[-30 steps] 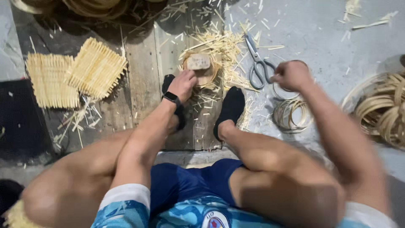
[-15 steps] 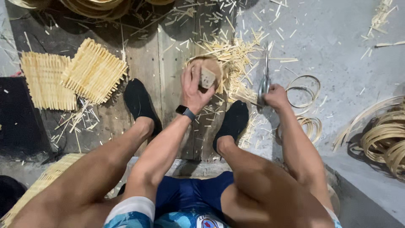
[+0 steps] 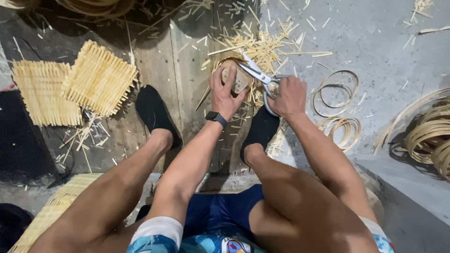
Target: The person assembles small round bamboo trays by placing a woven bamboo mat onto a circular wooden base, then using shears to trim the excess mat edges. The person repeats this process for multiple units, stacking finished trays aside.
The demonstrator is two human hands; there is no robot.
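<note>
From the head camera I look straight down between my own knees. My left hand [image 3: 226,91] sits just above frame centre, fingers curled and closed over a small round woven piece [image 3: 240,80] with a wooden block in its middle, pressing it against the floor planks [image 3: 187,70]. I cannot see the underside of the grip, but the thumb and fingers wrap the piece from its near edge.

My right hand [image 3: 290,97] is at about three o'clock from the left, just beside it, fist shut through the handles of a pair of large scissors [image 3: 259,75]. The scissors' long axis runs from the handles toward ten o'clock, blades parted, their tips lying over the far rim of the woven piece. So the piece lies at nine to ten o'clock from the right hand, and the blades already reach it; the left hand is the nearer of the two, being in contact with it.

A heap of straw-coloured offcuts [image 3: 262,44] spreads at twelve o'clock beyond the piece. Two square woven mats [image 3: 75,89] lie overlapping at nine o'clock, well apart from both hands. Thin hoops [image 3: 335,93] rest at three o'clock on the grey floor, and a bundle of coiled strips [image 3: 429,136] sits at the right edge. My black-socked feet [image 3: 154,112] flank the work, heels toward me.
</note>
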